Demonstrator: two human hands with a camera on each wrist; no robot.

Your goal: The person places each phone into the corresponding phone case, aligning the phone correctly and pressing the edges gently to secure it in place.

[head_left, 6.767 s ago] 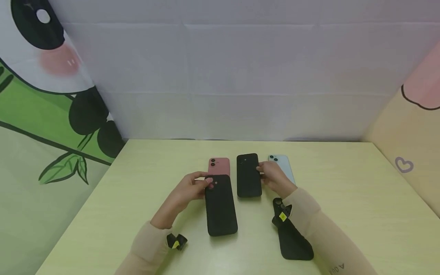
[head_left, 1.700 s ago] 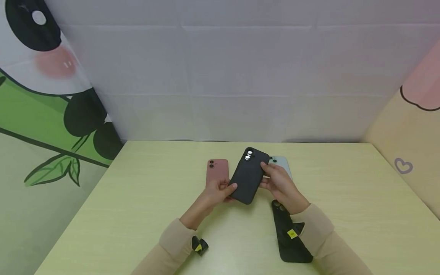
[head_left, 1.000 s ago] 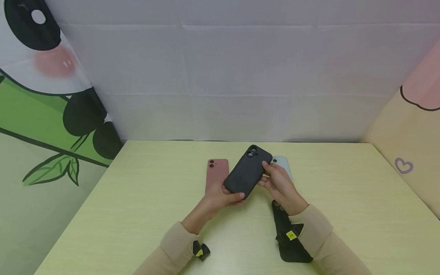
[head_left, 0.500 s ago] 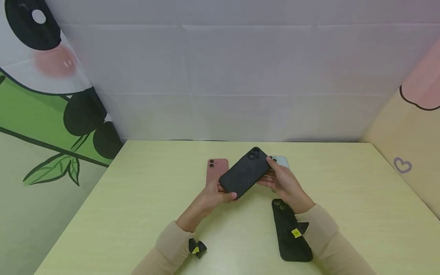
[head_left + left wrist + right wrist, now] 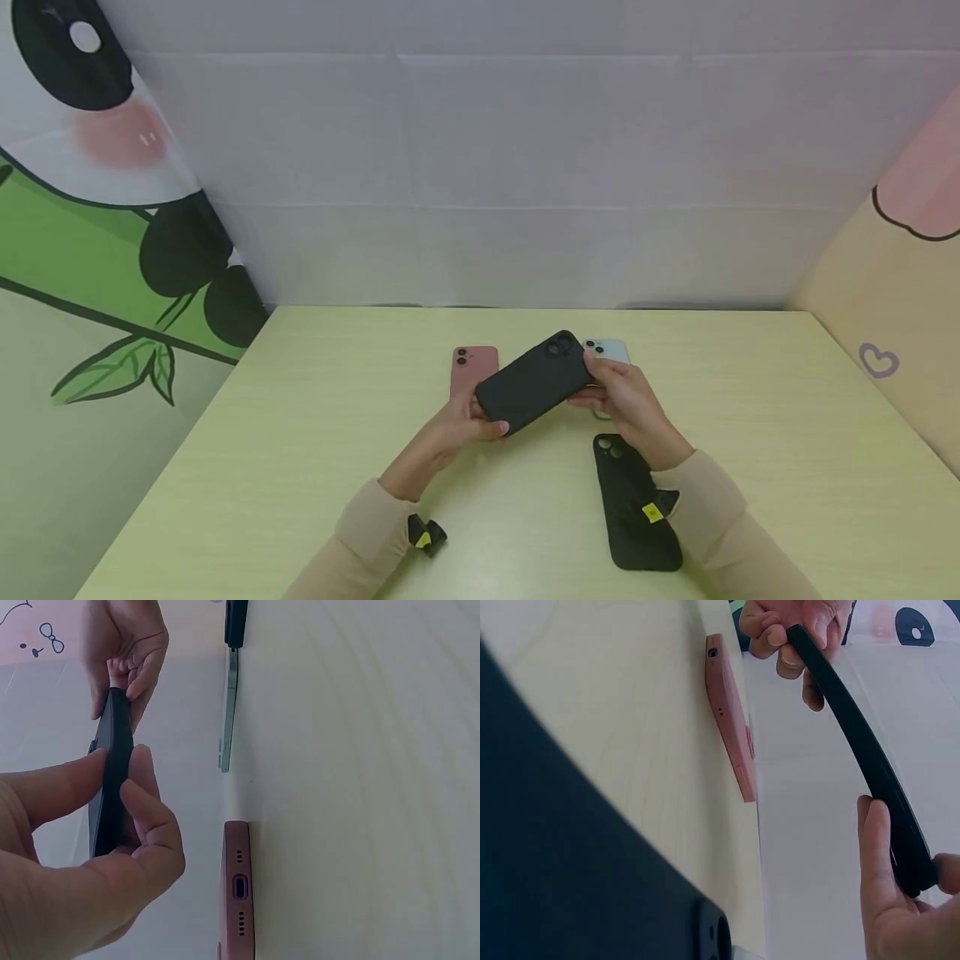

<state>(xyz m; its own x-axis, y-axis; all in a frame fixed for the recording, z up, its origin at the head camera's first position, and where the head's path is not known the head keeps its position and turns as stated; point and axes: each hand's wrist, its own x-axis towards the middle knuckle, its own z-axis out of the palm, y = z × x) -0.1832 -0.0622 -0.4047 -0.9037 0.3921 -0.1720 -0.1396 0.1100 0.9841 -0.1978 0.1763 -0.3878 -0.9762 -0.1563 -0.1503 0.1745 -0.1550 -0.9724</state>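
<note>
1. Here we are: my left hand (image 5: 456,428) and right hand (image 5: 636,406) sit apart, both clamped on one black case (image 5: 531,382), tilted in the air between them.
2. Left thumb on the near face, fingers curled behind; right hand pinching the camera end. Whether a phone sits inside, I can't tell!
3. Danger here: the case looks bowed from my right wrist, so squeezing the ends inward could make it spring loose.
4. Just beyond my left hand lies the pink phone (image 5: 472,367); behind my right, partly hidden, the light blue phone (image 5: 611,350). One slip could drop the case onto either.
5. Below my right wrist, a second black case (image 5: 630,537) rests on the counter (image 5: 337,367). Contact? Can't tell, but a low sleeve could drag it.
</note>
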